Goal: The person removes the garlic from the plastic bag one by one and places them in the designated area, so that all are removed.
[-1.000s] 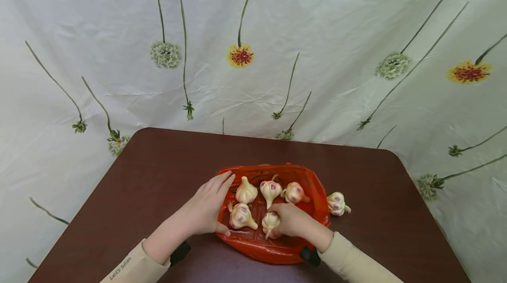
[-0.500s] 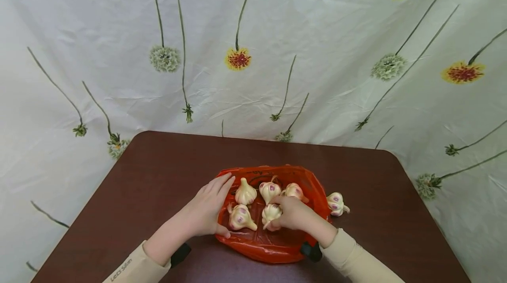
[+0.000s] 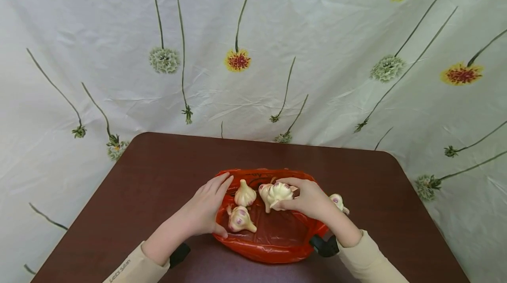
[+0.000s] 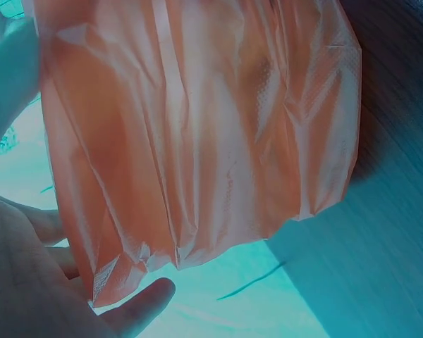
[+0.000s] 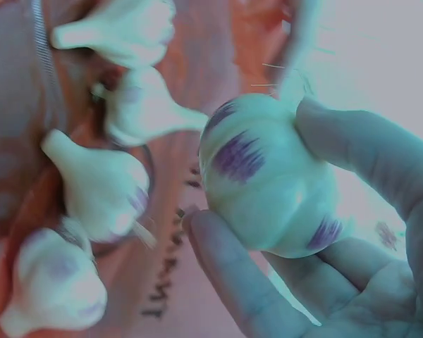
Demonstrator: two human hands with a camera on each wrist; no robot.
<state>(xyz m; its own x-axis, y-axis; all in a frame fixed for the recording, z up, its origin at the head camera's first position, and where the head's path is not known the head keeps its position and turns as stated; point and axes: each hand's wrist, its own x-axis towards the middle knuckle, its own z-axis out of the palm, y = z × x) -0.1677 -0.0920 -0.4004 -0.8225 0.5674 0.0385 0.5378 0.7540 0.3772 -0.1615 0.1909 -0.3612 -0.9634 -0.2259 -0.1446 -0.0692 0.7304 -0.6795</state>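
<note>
Surface (image 3: 182,155): dark reddish-brown, smooth, far corners rounded, near part paler with a violet sheen. Behind it a white, creased cloth (image 3: 332,19) fills the far side of the room, printed with thin green stems, pale dandelion-like puffs (image 3: 164,60) and yellow-and-red flower heads (image 3: 237,60); folds and soft shadow deepen toward the right. On the surface, near the person and a little right of middle, an open red plastic bag (image 3: 273,254), rim turned outward into a wide oval, dark print on its inner wall. Right hand (image 3: 310,197) holds a cream garlic bulb with purple patches (image 5: 268,183), thumb on one side, fingers on the other, raised over the far right part of the bag. Four more garlic bulbs (image 5: 106,186) lie in the bag, by the right wrist view; from the head camera two show whole at the left, others partly covered by the held bulb and hand. Another purple-marked bulb (image 3: 336,201) sits outside, on the surface just right of the bag, partly behind the right hand. Left hand (image 3: 203,212) spread wide at the bag's left rim, thumb well apart from the fingers, bag wall against them. Both sleeves (image 3: 138,263) cream, the left one with small dark lettering; black bands (image 3: 325,246) at the wrists. Wrist views carry a blue-green cast
</note>
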